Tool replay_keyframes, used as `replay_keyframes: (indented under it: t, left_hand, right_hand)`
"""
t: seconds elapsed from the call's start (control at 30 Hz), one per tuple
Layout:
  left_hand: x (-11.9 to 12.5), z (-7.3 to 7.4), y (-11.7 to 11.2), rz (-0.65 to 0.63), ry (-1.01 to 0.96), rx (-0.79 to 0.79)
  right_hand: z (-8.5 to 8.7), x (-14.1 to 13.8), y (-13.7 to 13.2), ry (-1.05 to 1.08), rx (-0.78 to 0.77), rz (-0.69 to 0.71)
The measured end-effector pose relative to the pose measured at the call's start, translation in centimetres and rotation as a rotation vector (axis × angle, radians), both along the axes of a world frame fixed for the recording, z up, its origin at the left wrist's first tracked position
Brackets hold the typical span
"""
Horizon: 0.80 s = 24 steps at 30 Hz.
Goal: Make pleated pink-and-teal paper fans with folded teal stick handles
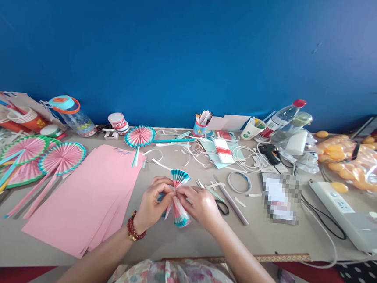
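Between my two hands, above the table's front middle, is a pleated paper fan (181, 219) in pink and white with blue edges. Its folds spread out above and below a pinched middle. My left hand (155, 199) closes finger and thumb on that middle from the left. From the right, my right hand (200, 205) pinches the same spot, its fingertips almost meeting the left ones. The exact centre of the fan is hidden by my fingers. Just right of my right hand lie scissors (223, 207) with black handles and a pale rod (233, 202).
Pink paper sheets (85, 194) lie to the left, beside finished round fans (62, 158). At the back stand a pen cup (200, 127) and a tilted bottle (281, 119). A glue gun (269, 155), a power strip (338, 205) and a bag of orange balls (348, 162) are right.
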<state>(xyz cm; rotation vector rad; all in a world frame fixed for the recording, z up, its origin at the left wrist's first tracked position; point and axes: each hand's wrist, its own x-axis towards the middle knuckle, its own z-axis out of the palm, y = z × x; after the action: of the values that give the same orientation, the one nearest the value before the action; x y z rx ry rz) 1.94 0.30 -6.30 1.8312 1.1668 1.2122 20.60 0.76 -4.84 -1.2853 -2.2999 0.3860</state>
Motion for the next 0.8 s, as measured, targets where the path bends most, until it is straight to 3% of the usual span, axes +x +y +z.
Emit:
replay_keyframes:
  t: [0.3,0.63,0.8]
  left_hand:
    - [0.07,-0.05,-0.16,-0.001,0.043,-0.003]
    - [0.2,-0.08,-0.22,0.017,0.09,0.032]
    - [0.22,-0.1,-0.19,0.046,0.133,0.071]
  right_hand:
    - [1.08,0.65,0.18,0.062,-0.223,0.043]
    - [0.69,-0.13,-0.27,0.01,-0.164,-0.094]
    - [1.07,0.09,-0.38,0.07,-0.191,-0.063]
